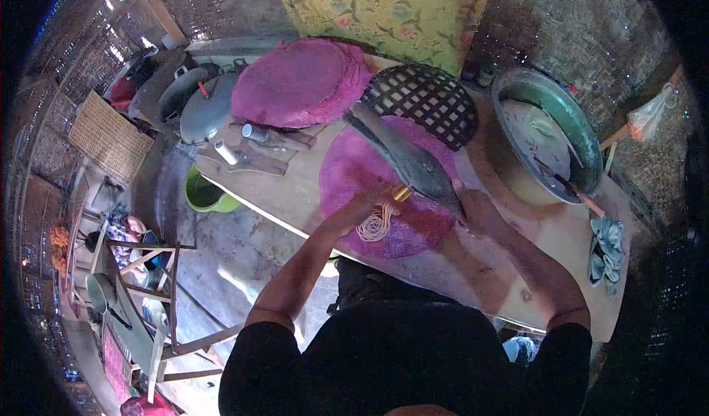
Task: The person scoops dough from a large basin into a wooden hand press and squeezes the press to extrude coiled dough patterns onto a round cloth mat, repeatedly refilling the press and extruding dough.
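Observation:
My left hand (367, 205) is closed around the near side of a brass-coloured cylinder (402, 193), just under a long dark press-like tool (406, 157). The tool slants from upper left to lower right, and my right hand (478, 213) grips its broad lower end. Beside my left hand, pale noodle strands (375, 225) form a loose round coil over a pink round mat (351, 154). Whether the strands still join the cylinder I cannot tell. My fingers are partly hidden by the tool.
On the table (532, 268) stand a pink stack of round mats (295, 83), a black lattice tray (436, 102) and a large metal basin (591, 150) with pale dough-like contents and a handled utensil. A teal cloth (605, 250) lies right; a green bucket (203, 196) stands left.

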Available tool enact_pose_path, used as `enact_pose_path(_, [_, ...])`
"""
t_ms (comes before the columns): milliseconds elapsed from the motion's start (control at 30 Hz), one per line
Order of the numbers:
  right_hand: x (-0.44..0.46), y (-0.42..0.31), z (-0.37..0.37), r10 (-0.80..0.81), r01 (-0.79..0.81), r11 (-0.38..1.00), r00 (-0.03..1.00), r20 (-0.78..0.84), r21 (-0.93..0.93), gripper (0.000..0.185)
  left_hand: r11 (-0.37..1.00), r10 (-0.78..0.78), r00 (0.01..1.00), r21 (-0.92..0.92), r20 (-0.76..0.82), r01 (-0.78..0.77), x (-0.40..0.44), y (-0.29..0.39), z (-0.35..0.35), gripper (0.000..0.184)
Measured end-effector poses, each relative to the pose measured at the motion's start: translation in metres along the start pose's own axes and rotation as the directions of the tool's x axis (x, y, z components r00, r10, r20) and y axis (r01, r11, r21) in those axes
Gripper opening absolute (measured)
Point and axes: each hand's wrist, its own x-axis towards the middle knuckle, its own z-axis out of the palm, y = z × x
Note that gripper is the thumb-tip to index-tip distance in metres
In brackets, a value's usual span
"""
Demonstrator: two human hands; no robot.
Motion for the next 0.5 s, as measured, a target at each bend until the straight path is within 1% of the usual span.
enact_pose_path(33, [0.000,0.002,-0.002,-0.096,0.096,0.995,0.994,-0.045,-0.012,0.060,0.990,0.048,0.998,0.132,0.032,-0.051,0.006,-0.011,-0.008,0.053])
enact_pose_path(67, [-0.004,-0.005,-0.008,0.043,-0.042,0.998,0.999,-0.017,0.044,0.062,0.989,0.046,0.998,0.136,0.034,-0.050,0.007,-0.012,-0.010,0.053])
enact_pose_path(100, [-0.006,-0.008,-0.011,0.179,-0.180,0.979,0.984,0.022,0.095,0.064,0.835,0.182,0.983,0.533,-0.036,-0.135,0.007,-0.015,-0.012,0.052])
enact_pose_path(133, [-0.006,-0.004,-0.011,0.181,-0.182,0.978,0.983,0.022,0.099,0.064,0.696,0.254,0.966,0.701,-0.038,-0.156,0.003,-0.022,-0.011,0.052])
enact_pose_path(167, [-0.008,0.004,-0.012,0.037,-0.036,0.999,0.999,-0.034,0.027,0.062,0.526,0.325,0.945,0.838,-0.039,-0.146,-0.003,-0.024,-0.009,0.051])
enact_pose_path(200, [-0.009,0.013,-0.011,-0.036,0.035,0.999,0.998,-0.057,-0.008,0.061,0.396,0.466,0.882,0.909,-0.074,-0.133,-0.019,-0.024,0.003,0.056])
enact_pose_path(233, [-0.011,0.022,-0.011,-0.108,0.104,0.993,0.991,-0.080,-0.047,0.059,0.261,0.599,0.797,0.961,-0.083,-0.096,-0.032,-0.022,0.012,0.061])
enact_pose_path(267, [-0.011,0.033,-0.009,-0.206,0.189,0.972,0.971,-0.123,-0.139,0.061,0.261,0.595,0.800,0.961,-0.082,-0.095,-0.041,-0.020,0.018,0.061])
enact_pose_path(333, [-0.015,0.027,-0.011,-0.302,0.263,0.937,0.940,-0.158,-0.228,0.063,0.125,0.589,0.806,0.992,-0.054,-0.025,-0.054,-0.017,0.027,0.067])
enact_pose_path(367, [-0.022,0.004,-0.017,0.059,-0.042,0.991,0.990,-0.127,0.130,0.066,0.124,0.584,0.810,0.992,-0.053,-0.025,-0.058,-0.017,0.030,0.067])
enact_pose_path(400, [-0.027,-0.008,-0.021,0.384,-0.356,0.823,0.923,0.029,0.443,0.069,0.092,0.598,0.798,0.995,-0.076,0.026,-0.060,-0.018,0.034,0.072])
enact_pose_path(433, [-0.027,-0.001,-0.018,0.385,-0.359,0.821,0.922,0.032,0.445,0.069,0.062,0.613,0.784,0.995,-0.099,0.077,-0.062,-0.019,0.036,0.077])
enact_pose_path(467, [-0.027,0.007,-0.015,0.403,-0.367,0.797,0.915,0.030,0.479,0.071,0.061,0.610,0.786,0.995,-0.099,0.078,-0.063,-0.024,0.035,0.077])
enact_pose_path(500, [-0.027,0.012,-0.013,0.421,-0.374,0.773,0.907,0.027,0.512,0.073,0.024,0.601,0.795,0.996,-0.085,0.088,-0.062,-0.031,0.033,0.081])
